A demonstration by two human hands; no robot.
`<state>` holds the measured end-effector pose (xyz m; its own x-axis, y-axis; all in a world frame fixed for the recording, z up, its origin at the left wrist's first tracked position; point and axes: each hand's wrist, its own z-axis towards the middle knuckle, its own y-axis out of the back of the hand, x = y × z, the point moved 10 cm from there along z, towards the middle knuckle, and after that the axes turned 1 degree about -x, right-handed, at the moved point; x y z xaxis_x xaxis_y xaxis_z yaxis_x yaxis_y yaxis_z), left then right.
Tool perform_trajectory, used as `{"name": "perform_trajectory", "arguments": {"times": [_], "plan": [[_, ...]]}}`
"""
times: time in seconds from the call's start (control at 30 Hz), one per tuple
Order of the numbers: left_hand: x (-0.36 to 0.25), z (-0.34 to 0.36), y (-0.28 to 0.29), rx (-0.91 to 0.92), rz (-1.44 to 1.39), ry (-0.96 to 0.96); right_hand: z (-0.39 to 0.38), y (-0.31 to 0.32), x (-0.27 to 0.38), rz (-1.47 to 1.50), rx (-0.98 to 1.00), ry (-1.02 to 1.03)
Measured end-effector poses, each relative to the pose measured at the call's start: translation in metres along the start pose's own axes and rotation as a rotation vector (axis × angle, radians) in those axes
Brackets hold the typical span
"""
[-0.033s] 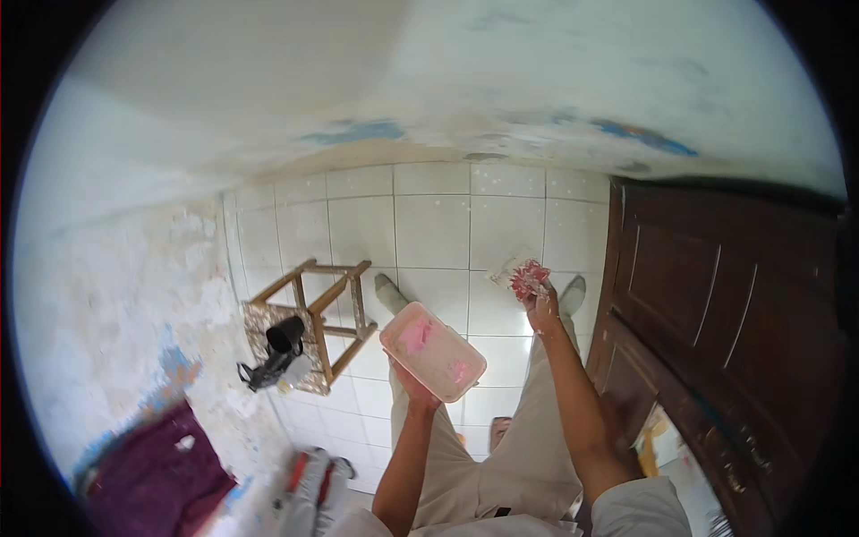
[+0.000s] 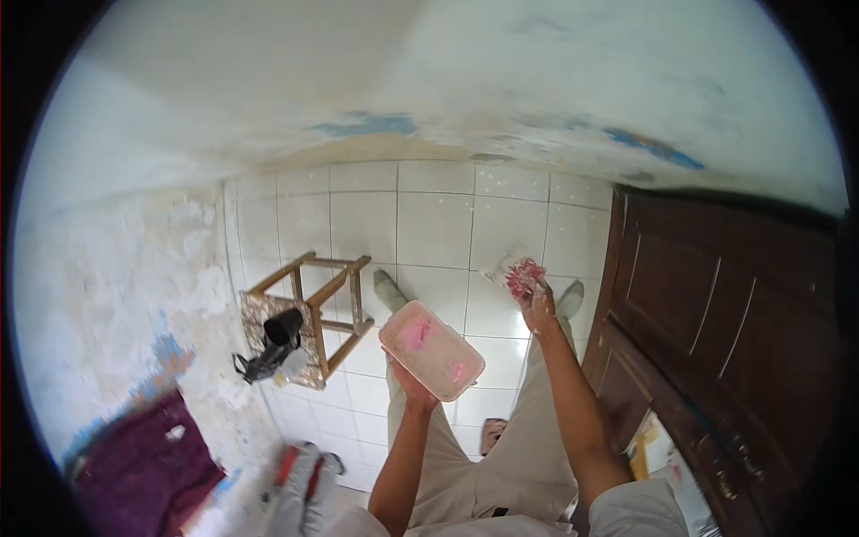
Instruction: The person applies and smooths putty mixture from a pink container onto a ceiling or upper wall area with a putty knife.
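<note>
My left hand (image 2: 417, 387) supports a shallow pink plastic tub (image 2: 438, 383) from below, with its fingers mostly hidden under it. Bright pink patches and pale smears show on the tub's inside. My right hand (image 2: 538, 309) is closed on a red scraper (image 2: 522, 277), crusted with white paste, whose pale flat blade points left and away from me. The scraper is held to the right of the tub and apart from it, above the tiled floor.
A paint-spotted wooden stool (image 2: 309, 331) stands at the left, with a black cylindrical object with a strap (image 2: 283, 328) on its seat. Ahead is a patchy wall (image 2: 376, 89). A dark wooden door (image 2: 707, 277) stands at the right, and purple cloth (image 2: 152, 470) hangs at the lower left.
The view has shifted slightly. My right hand with the scraper has moved a little to the left; the tub is nearly where it was.
</note>
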<state>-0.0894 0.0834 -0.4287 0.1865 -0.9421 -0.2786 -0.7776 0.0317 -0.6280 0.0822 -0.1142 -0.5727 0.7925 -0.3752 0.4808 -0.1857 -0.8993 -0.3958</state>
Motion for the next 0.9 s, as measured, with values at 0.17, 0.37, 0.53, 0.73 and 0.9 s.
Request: {"name": "perform_trajectory", "arguments": {"times": [0.17,0.37,0.53,0.73,0.9], "plan": [[-0.041,-0.004,0.03,-0.078,-0.131,-0.062,0.028,-0.147,-0.015,0.099,0.2,-0.118],[-0.085,0.004,0.059,-0.116,-0.197,-0.093,0.079,-0.247,-0.005,0.119,0.164,-0.019],[-0.102,0.011,0.072,-0.144,-0.145,-0.101,0.122,-0.283,0.005,0.339,0.171,-0.111],[-0.092,0.027,0.078,-0.149,-0.106,-0.07,0.108,-0.3,0.127,0.804,0.4,-0.164],[-0.078,0.031,0.069,-0.129,-0.093,-0.067,0.067,-0.23,0.162,0.945,0.373,-0.095]]}}
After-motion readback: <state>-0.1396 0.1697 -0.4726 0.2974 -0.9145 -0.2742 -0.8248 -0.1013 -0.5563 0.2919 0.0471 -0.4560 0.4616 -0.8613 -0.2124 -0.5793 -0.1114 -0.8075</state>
